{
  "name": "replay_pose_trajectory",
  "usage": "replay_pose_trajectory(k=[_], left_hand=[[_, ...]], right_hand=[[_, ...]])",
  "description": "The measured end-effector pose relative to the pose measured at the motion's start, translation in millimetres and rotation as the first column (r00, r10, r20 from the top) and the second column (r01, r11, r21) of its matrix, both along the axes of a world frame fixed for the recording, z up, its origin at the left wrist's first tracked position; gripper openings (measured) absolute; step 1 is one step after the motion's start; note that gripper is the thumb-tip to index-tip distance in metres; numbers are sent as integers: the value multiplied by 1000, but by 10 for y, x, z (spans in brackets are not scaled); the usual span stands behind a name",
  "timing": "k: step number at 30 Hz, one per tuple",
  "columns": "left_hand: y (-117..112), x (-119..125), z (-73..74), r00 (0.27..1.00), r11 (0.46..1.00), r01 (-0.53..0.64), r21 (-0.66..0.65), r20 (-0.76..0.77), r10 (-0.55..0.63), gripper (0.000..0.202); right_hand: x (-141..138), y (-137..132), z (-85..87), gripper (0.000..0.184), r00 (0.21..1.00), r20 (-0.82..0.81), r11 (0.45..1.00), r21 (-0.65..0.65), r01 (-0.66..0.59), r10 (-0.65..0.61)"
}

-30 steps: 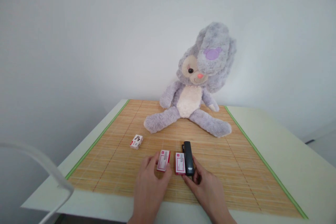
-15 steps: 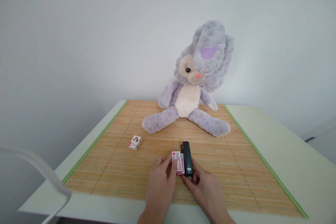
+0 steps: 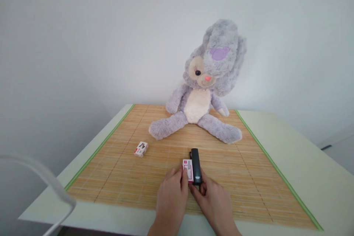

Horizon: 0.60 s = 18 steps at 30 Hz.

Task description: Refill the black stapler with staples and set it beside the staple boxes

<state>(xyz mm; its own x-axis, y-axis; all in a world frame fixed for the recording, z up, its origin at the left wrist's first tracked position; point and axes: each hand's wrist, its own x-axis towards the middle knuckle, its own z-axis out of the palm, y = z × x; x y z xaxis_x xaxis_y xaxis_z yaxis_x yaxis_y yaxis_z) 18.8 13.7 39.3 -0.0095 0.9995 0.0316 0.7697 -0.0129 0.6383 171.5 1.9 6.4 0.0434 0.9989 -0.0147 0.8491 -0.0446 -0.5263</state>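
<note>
My left hand is closed on a small white box with red edging, thumb on its top and fingers along its left side. A grey clip-like shape is printed on the box. Right against it lies a black stapler, pointing away from me. My right hand is closed around the stapler's near end, its fingers on the right side and its thumb by the near edges of box and stapler. Any second box beneath the first is hidden.
Farther left on the bamboo mat lies another small white box with dark pictures. A lilac plush rabbit sits at the back near the wall. A white cable curves in at lower left. The table extends right.
The red-edged box has slid right, against the stapler, covering a second box that showed offset beneath it. My left hand has moved slightly right with it. The view has shifted a little.
</note>
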Motion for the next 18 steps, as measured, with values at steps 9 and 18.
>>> replay_pose_trajectory(k=[9, 18], left_hand=[[37, -13, -54, 993, 999, -38, -12, 111, 39, 42], [33, -88, -23, 971, 1000, -22, 9, 237, 19, 40]], right_hand=[[-40, -25, 30, 23, 1000, -9, 1000, 20, 4, -4], [-23, -18, 20, 38, 1000, -19, 1000, 15, 3, -3]])
